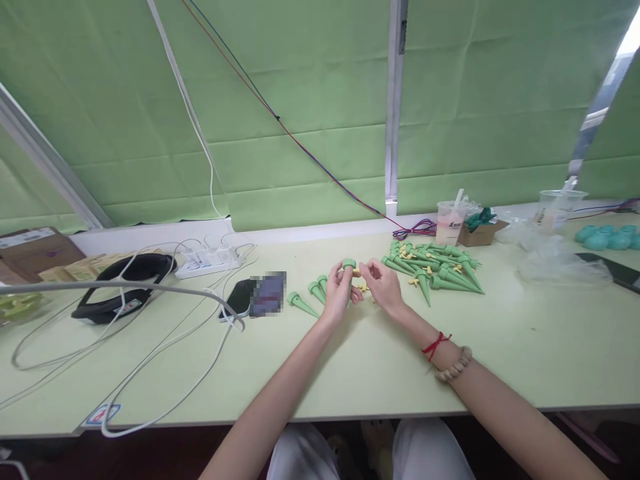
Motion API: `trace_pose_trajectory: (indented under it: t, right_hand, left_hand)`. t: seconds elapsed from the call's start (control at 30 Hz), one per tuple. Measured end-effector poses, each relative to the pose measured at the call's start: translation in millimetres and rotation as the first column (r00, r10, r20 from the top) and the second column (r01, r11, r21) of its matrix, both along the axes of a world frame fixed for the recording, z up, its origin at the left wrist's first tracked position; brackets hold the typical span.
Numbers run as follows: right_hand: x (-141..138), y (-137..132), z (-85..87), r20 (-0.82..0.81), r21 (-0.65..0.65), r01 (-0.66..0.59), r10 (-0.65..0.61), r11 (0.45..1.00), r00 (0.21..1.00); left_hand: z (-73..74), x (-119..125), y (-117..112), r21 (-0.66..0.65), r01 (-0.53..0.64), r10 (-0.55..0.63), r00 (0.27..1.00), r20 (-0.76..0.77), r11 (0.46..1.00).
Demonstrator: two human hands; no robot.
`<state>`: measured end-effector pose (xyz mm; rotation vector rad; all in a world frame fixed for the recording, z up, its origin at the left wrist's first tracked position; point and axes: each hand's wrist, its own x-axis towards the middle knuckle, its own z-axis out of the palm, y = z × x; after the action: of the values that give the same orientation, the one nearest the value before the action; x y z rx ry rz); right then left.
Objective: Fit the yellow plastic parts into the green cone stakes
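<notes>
My left hand (341,297) is closed around a green plastic plant-watering spike (349,264), its round cap up and its lower part mostly hidden by the fingers. Just right of the cap, a small yellow valve (356,273) shows at the pinched fingertips of my right hand (383,285). Several loose yellow valves (364,288) lie on the table behind and between the hands. Left of my left hand rest a few green spikes (302,304) with no yellow part visible. To the right is a pile of green spikes (450,277), many with yellow valves.
Two phones (239,299) lie left, beside a black headset (125,287), a white power strip (207,262) and looping cables. At the back right stand a drink cup (449,225), a small cardboard box (481,233), clear plastic bags (560,263) and turquoise round pieces (607,237).
</notes>
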<state>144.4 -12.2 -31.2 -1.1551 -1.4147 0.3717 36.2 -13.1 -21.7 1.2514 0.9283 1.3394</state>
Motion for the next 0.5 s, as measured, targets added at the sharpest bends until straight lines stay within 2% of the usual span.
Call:
trace_pose_trajectory:
  t: [0.1,0.17,0.23,0.33,0.43,0.5]
  right_hand:
    - [2,2,0.4,0.016,0.033,-0.13,0.13,0.991,0.991]
    - [5,3,-0.2,0.15,0.031,-0.213,0.207,0.976,0.967]
    - [8,4,0.0,0.306,0.029,-0.223,0.203,0.974,0.93]
    - [13,5,1.8,0.448,0.063,-0.172,0.126,0.983,0.885]
    - [17,6,2.9,0.512,0.097,-0.225,0.145,0.969,0.847]
    - [16,6,2.4,0.497,0.104,-0.272,0.186,0.957,0.848]
  left_hand:
    - [2.5,-3,2,0.024,-0.041,0.04,0.999,0.004,0.999]
    - [3.4,-5,3,0.014,-0.042,0.042,0.999,0.005,0.999]
    - [3.7,-6,4,0.008,-0.027,0.027,1.0,-0.002,1.0]
    - [3.5,-8,4,0.015,0.032,-0.032,0.999,-0.014,0.999]
    - [2.0,-9,4,0.03,0.093,-0.092,0.995,-0.038,0.995]
    - [-0.7,-8,4,0.046,0.084,-0.081,0.995,-0.064,0.995]
